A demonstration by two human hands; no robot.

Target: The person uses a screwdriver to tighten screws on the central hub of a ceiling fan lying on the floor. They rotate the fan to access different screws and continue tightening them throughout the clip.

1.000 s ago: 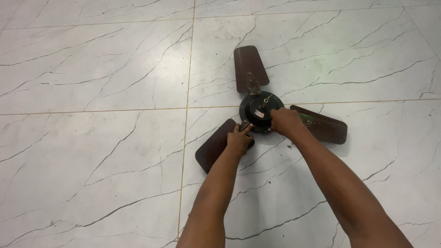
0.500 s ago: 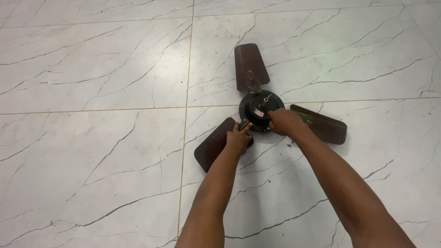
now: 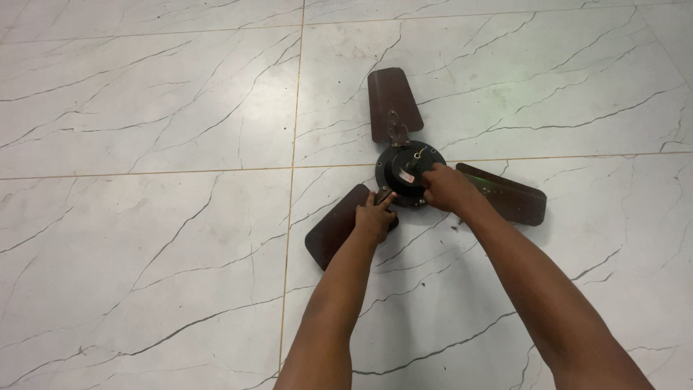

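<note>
floor point(image 3: 144, 238): pale marble-look tiles with dark veins and thin yellowish grout lines; it carried the whole fan, which lay flat
lower-left blade point(image 3: 333, 230): dark brown, pointed toward the person, flat on the floor
left hand point(image 3: 375, 215): pressed down where that blade met the hub, fingers bent over the joint, seemingly to keep the fan from turning; i could not tell whether it gripped a small part there
ceiling fan point(image 3: 404, 173): three-bladed, lying right of the middle of the view, across a grout line
upper blade point(image 3: 393, 101): pointed away, its metal bracket toward the hub
motor hub point(image 3: 401, 167): round, black, face up, so its centre was within reach
label: a small pale patch with a red stripe on the hub face
right hand point(image 3: 446, 186): fingers curled on the hub's right edge, apparently working it
right blade point(image 3: 509, 195): partly hidden behind the right wrist
</note>
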